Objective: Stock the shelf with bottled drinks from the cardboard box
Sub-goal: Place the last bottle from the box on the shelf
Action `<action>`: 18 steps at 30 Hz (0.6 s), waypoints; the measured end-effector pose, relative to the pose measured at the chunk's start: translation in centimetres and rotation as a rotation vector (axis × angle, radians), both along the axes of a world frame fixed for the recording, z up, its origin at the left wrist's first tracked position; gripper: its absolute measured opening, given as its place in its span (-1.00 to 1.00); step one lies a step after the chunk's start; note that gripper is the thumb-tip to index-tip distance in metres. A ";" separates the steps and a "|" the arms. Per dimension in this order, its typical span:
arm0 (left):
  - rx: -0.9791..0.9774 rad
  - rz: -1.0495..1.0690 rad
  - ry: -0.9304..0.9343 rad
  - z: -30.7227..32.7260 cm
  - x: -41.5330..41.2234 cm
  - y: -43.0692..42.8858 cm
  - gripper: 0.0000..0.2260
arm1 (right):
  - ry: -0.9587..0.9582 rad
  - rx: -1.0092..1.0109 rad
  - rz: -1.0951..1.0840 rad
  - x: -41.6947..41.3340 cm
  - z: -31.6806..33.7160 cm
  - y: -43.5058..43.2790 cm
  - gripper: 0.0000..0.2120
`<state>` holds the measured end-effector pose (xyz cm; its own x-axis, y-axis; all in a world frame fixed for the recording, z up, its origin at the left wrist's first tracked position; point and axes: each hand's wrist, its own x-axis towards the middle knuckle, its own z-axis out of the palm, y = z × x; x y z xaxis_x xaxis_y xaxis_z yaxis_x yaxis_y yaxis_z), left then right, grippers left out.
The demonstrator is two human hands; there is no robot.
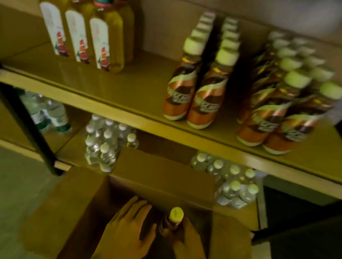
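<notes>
Bottle [171, 224] in box [159, 175]: prob. full, heavy-ish, stiff, slippery; better take round body, not cap [177, 213]. Left hand [126, 230] fingers straight, empty; right hand [190, 249] against bottle, grip cannot tell.

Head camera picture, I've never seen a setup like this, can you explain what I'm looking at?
There is no machine here: a person wears one camera on the head, looking forward and down at their work. The right hand, inside an open cardboard box, has its grip round a bottle with a pale cap. The left hand reaches in beside it with fingers straight, holding nothing. Above, the shelf carries rows of brown drink bottles and some yellow bottles. Clear water bottles stand underneath.
</notes>
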<state>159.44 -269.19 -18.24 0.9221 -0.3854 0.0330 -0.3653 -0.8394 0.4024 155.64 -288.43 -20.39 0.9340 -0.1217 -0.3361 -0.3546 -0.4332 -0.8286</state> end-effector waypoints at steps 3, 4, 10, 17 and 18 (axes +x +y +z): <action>-0.023 -0.013 -0.084 2.6 0.7 -2.1 -0.52 | -0.145 -0.051 -0.101 -0.9 4.5 -2.5 -0.50; -0.019 -0.048 -0.058 4.1 1.1 -3.0 -0.52 | -0.158 -0.072 -0.131 -1.3 5.7 -3.5 -0.55; -0.148 -0.179 -0.214 10.3 1.9 -7.2 -0.49 | -0.306 0.093 -0.358 -4.2 12.3 -7.1 -0.45; -0.271 -0.238 -0.345 16.0 2.5 -11.6 -0.49 | -0.456 0.087 -0.450 -6.2 21.1 -11.8 -0.38; -0.295 -0.247 -0.355 16.6 2.6 -12.1 -0.49 | -0.493 0.077 -0.458 -6.3 22.2 -12.3 -0.41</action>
<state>162.00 -281.31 -1.69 0.7170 -0.5175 0.4670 -0.6952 -0.5807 0.4237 149.35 -300.71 1.79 0.8399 -0.5349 0.0923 -0.0613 -0.2624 -0.9630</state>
